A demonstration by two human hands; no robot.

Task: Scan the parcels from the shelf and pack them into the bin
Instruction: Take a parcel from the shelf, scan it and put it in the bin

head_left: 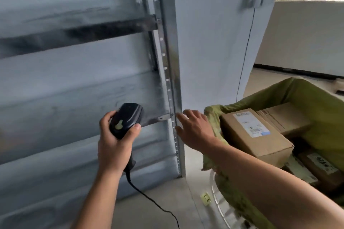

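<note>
With boxes [255,132] already lying in the green-lined bin [305,91], the left hand [113,147] is clenched round the scanner [126,120] while the right hand [195,132], fingers spread and empty, reaches toward the blurred shelf [74,89], likely for another parcel.

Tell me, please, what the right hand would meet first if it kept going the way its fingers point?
Probably the shelf's metal upright: the open, empty right hand points up and left, its fingertips just short of that post. Depth is uncertain, so it might slip past onto the shelf.
</note>
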